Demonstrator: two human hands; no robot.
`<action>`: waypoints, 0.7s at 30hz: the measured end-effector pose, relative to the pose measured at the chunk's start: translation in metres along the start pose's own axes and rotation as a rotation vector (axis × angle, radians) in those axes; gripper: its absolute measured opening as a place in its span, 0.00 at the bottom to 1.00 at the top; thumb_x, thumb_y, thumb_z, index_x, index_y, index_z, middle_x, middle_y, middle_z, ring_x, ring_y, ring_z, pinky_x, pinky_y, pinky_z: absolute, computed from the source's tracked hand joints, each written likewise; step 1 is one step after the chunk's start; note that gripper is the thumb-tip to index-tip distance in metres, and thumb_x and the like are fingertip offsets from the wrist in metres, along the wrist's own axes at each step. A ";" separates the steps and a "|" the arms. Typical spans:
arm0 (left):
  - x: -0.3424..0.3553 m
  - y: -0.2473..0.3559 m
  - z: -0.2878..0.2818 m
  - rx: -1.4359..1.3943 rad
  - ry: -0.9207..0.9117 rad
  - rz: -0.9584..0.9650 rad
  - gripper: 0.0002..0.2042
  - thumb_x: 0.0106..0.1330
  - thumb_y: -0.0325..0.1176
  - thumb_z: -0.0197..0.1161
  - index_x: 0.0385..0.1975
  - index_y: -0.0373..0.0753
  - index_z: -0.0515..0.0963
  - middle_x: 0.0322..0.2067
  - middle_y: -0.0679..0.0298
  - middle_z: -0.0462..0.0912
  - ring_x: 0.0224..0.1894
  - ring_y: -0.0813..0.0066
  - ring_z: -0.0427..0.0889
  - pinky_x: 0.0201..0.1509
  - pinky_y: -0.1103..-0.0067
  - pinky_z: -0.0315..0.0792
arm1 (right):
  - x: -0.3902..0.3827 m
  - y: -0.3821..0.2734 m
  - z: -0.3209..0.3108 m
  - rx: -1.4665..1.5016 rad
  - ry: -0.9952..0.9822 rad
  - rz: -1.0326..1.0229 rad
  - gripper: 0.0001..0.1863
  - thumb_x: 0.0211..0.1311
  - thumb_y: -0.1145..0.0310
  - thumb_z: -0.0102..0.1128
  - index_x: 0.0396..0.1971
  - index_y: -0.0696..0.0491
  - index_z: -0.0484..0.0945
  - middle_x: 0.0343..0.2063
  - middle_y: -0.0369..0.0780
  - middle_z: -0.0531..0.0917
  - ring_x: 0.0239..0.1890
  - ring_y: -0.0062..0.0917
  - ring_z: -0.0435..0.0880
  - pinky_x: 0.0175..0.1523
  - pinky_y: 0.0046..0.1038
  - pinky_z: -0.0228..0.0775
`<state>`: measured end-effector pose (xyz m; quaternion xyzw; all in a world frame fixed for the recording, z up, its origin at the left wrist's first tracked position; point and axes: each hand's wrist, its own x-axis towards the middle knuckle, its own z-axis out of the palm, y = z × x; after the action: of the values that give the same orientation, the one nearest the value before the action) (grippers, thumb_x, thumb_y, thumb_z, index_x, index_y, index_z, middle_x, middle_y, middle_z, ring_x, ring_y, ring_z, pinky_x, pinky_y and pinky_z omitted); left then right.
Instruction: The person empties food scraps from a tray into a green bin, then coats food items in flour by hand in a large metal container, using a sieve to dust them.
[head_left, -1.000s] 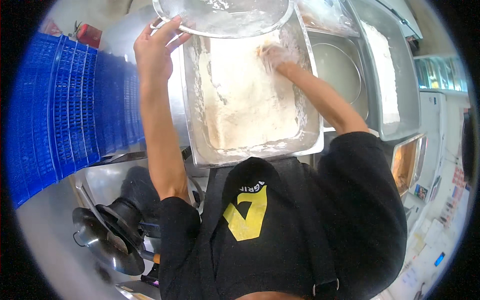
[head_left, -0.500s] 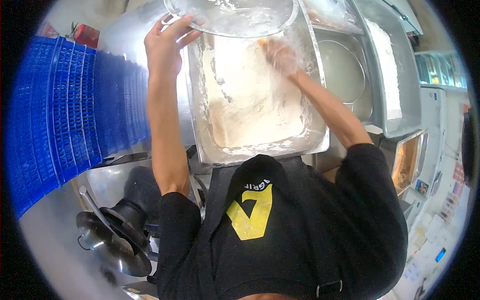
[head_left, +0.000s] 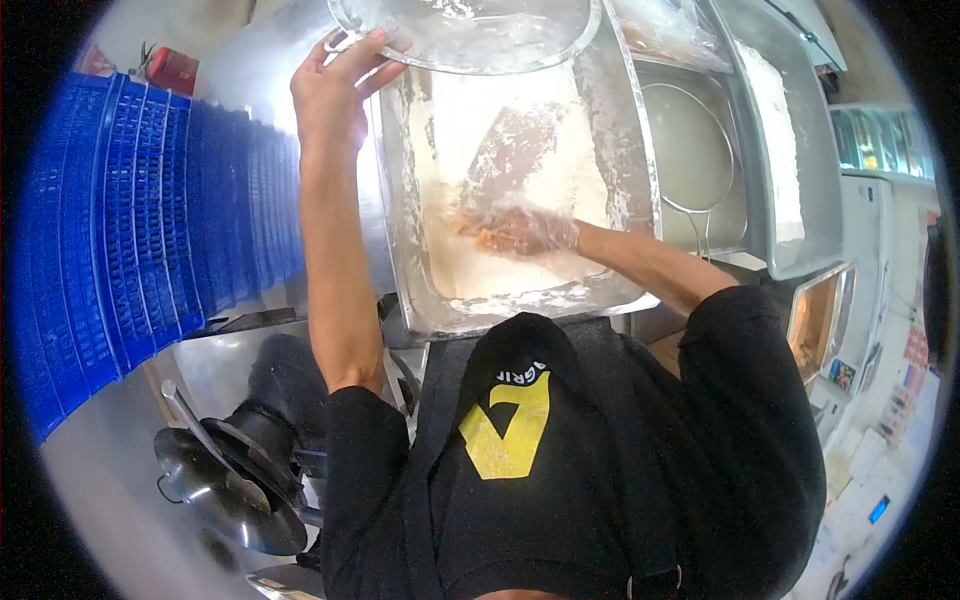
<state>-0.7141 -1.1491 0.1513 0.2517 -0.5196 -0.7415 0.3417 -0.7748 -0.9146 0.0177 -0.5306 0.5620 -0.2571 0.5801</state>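
Pinched on the rim of a round metal sieve (head_left: 465, 30) is my left hand (head_left: 335, 85), near the upper left of a steel pan (head_left: 635, 160). My right hand (head_left: 520, 232), in a clear plastic glove, is low inside that pan, in white flour (head_left: 585, 120). Its blurred fingers point left, with orange matter around them that I cannot make out. A patch of steel shows through the flour above this hand.
Stacked blue plastic crates (head_left: 110, 220) fill the left. To the right are a basin (head_left: 690, 140) with a round strainer and a long flour tray (head_left: 815, 200). Dark woks (head_left: 230, 490) lie lower left, a red fire extinguisher (head_left: 170, 70) upper left.
My right hand has swept down and leftward through the flour, baring more of the pan's bottom. My left hand and the sieve have shifted slightly to the right.
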 end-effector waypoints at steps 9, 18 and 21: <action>-0.009 0.002 0.023 -0.032 -0.076 -0.007 0.15 0.51 0.23 0.63 0.37 0.23 0.70 0.31 0.53 0.78 0.31 0.68 0.81 0.33 0.80 0.81 | 0.054 0.161 -0.145 -0.078 0.806 0.023 0.28 0.64 0.62 0.44 0.63 0.50 0.52 0.63 0.40 0.57 0.66 0.28 0.51 0.68 0.28 0.41; -0.013 -0.004 0.017 0.008 -0.005 -0.022 0.16 0.51 0.21 0.62 0.39 0.22 0.69 0.31 0.53 0.78 0.31 0.68 0.81 0.32 0.80 0.81 | 0.104 0.053 -0.037 -0.096 0.368 -0.164 0.25 0.61 0.52 0.49 0.55 0.49 0.67 0.57 0.42 0.67 0.60 0.30 0.64 0.64 0.29 0.53; -0.017 -0.002 0.014 0.026 -0.019 -0.041 0.16 0.52 0.21 0.62 0.40 0.22 0.69 0.31 0.53 0.78 0.31 0.68 0.81 0.32 0.81 0.81 | 0.089 0.089 0.007 0.685 0.032 -0.288 0.23 0.63 0.56 0.48 0.54 0.54 0.68 0.55 0.44 0.69 0.57 0.32 0.68 0.63 0.31 0.55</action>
<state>-0.7145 -1.1271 0.1541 0.2596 -0.5274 -0.7438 0.3182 -0.7737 -0.9650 -0.0975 -0.3751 0.3720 -0.5175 0.6731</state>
